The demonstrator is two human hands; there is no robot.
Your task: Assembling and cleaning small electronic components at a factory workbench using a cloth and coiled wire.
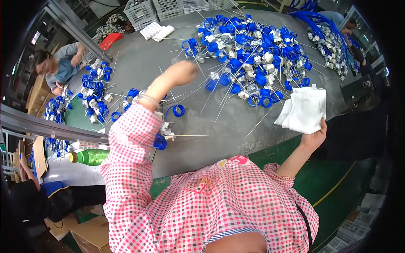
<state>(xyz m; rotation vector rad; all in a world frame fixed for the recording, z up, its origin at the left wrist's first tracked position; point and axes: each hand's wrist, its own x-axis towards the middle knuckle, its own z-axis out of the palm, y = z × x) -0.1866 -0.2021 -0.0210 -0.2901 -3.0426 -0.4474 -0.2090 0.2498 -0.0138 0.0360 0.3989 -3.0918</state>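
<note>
My right hand (315,137) holds up a white folded cloth (304,109) at the right edge of the grey table (219,139). My left hand (181,72) reaches out over the table, its back toward the camera and its fingers curled; what is in it is hidden. It hovers beside a big heap of blue coiled-wire parts (253,50) with white blocks and long thin metal rods. A few loose blue coils (179,110) and rods lie under my left forearm in its pink checked sleeve.
A person in grey works at the far left by another pile of blue coils (93,90). A green bottle (90,156) lies at the table's left edge. Grey crates (141,12) stand at the back, cardboard boxes (88,234) on the floor.
</note>
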